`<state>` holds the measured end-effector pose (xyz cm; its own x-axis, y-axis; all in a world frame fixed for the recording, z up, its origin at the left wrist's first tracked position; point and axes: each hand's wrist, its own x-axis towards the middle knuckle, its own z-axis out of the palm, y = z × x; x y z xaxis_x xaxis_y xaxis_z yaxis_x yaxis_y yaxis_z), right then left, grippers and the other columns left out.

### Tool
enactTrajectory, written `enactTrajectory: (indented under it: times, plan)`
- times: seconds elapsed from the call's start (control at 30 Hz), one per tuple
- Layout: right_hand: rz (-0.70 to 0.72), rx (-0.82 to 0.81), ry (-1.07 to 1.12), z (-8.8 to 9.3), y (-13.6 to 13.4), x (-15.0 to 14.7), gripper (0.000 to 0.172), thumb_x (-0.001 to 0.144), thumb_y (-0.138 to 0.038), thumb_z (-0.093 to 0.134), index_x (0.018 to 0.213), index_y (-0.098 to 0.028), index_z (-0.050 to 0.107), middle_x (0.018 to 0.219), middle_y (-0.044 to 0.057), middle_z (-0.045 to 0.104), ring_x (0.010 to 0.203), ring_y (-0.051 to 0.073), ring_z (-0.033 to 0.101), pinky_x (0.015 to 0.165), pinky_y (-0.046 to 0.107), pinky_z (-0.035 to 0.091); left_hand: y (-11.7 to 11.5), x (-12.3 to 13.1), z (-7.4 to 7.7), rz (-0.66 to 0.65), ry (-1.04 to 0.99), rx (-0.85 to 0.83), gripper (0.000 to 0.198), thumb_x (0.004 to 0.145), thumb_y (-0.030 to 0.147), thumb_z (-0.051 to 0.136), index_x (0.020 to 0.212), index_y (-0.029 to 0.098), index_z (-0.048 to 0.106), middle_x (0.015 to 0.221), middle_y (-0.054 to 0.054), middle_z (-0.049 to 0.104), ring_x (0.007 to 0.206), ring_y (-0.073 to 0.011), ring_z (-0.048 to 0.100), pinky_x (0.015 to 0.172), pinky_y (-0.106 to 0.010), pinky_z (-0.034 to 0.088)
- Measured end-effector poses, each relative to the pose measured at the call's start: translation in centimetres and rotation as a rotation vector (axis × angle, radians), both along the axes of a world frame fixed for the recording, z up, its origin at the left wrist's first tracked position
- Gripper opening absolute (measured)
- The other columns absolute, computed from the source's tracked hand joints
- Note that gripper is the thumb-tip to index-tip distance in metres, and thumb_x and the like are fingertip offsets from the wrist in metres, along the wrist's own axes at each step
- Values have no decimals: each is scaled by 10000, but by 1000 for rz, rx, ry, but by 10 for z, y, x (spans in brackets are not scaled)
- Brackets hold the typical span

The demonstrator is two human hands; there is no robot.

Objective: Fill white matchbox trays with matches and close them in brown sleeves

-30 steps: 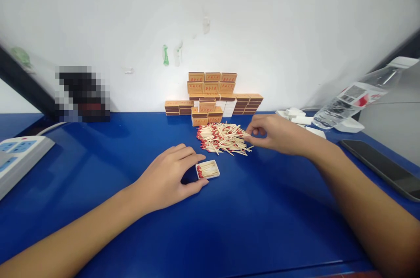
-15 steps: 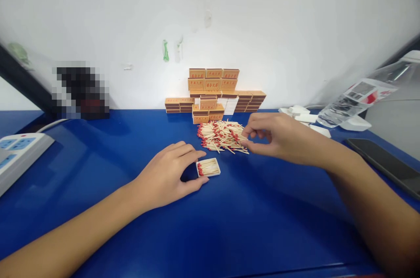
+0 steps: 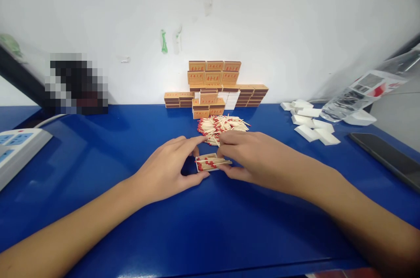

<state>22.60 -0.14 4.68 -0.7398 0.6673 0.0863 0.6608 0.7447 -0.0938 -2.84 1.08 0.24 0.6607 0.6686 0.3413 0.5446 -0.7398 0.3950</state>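
Note:
A small white matchbox tray (image 3: 197, 165) lies on the blue table with red-headed matches in it. My left hand (image 3: 172, 162) is around the tray's left end, thumb at the near side and another finger at the far side, the forefinger stretched out above. At the tray's right end my right hand (image 3: 244, 153) pinches several matches (image 3: 223, 161), their red heads over the tray and their bare ends sticking out past it. Just behind the hands lies a loose heap of matches (image 3: 226, 124), partly hidden by my right hand.
Stacked orange matchboxes (image 3: 213, 78) stand against the wall behind the heap. White empty trays (image 3: 306, 133) lie at the right, near a plastic bottle (image 3: 351, 96) and a black phone (image 3: 387, 158). A power strip (image 3: 24, 151) sits at the left edge.
My right hand has moved left and toward me from the heap to the tray, bringing matches over it. My left hand stays at the tray, its forefinger higher.

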Motion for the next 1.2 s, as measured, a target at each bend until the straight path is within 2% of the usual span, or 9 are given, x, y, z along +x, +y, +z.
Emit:
enactTrajectory:
  times: [0.1, 0.2, 0.33, 0.43, 0.5, 0.67, 0.8, 1.03, 1.2]
  plan:
    - [14, 34, 20, -1, 0, -2, 62, 978, -227, 713, 960, -168, 725, 1014, 84, 691, 890, 238, 669, 758, 356, 475, 0, 1, 1, -1, -5, 2, 660, 911, 360, 797, 1478, 186, 507, 1095, -55, 745, 996, -256, 697, 887, -420, 578]
    - [11, -8, 80, -1, 3, 3, 118, 1020, -270, 679, 1070, -177, 730, 1061, 86, 697, 947, 245, 677, 807, 365, 493, 1, 0, 2, -14, 5, 8, 635, 915, 384, 805, 1457, 186, 541, 1085, -57, 745, 1001, -255, 693, 890, -419, 577]
    - [-53, -55, 112, 0, 6, 16, 167, 1014, -313, 700, 1125, -190, 721, 1076, 75, 715, 940, 233, 679, 801, 349, 487, 4, -3, 6, -43, 9, 32, 436, 935, 483, 770, 1237, 178, 696, 1073, -72, 745, 989, -256, 685, 878, -419, 571]
    - [-94, -108, 110, 2, 6, 22, 214, 1008, -412, 706, 1054, -203, 716, 1004, 52, 734, 859, 212, 665, 728, 323, 459, 8, -7, 10, -49, 29, 67, 237, 1003, 386, 673, 1106, 181, 736, 1035, -72, 746, 971, -246, 674, 870, -407, 555]
    - [-106, -148, 108, 2, 6, 23, 232, 1005, -444, 703, 1007, -212, 713, 952, 34, 737, 814, 198, 649, 696, 314, 438, 10, -10, 13, -48, 46, 87, 183, 1006, 322, 641, 1061, 178, 740, 993, -73, 737, 945, -242, 662, 847, -397, 545]
    - [-109, -221, 98, 0, 5, 18, 156, 1019, -354, 684, 970, -214, 732, 919, 18, 743, 788, 180, 640, 697, 312, 425, 12, -12, 17, -86, 61, 42, 168, 1018, 269, 599, 972, 191, 741, 970, -63, 716, 922, -217, 646, 826, -368, 526]
    - [-82, -249, 120, -3, 5, 13, 160, 1046, -292, 638, 966, -200, 743, 944, 28, 756, 817, 179, 662, 736, 315, 447, 12, -12, 19, -107, 71, 11, 183, 1038, 254, 572, 957, 196, 726, 976, -56, 712, 930, -204, 648, 826, -349, 518]
    - [-42, -251, 191, 0, 5, 10, 141, 1034, -245, 642, 947, -200, 742, 918, 33, 753, 792, 174, 656, 724, 305, 454, 17, -18, 30, -33, 42, 51, 185, 1040, 285, 577, 945, 198, 710, 969, -54, 721, 916, -204, 653, 822, -346, 516]
    - [-31, -213, 262, -5, 5, 6, 134, 1032, -227, 649, 925, -189, 721, 887, 20, 741, 762, 155, 632, 709, 286, 426, 13, -12, 26, 4, -71, -13, 162, 1010, 276, 630, 902, 194, 720, 920, -31, 722, 834, -169, 657, 749, -311, 508]
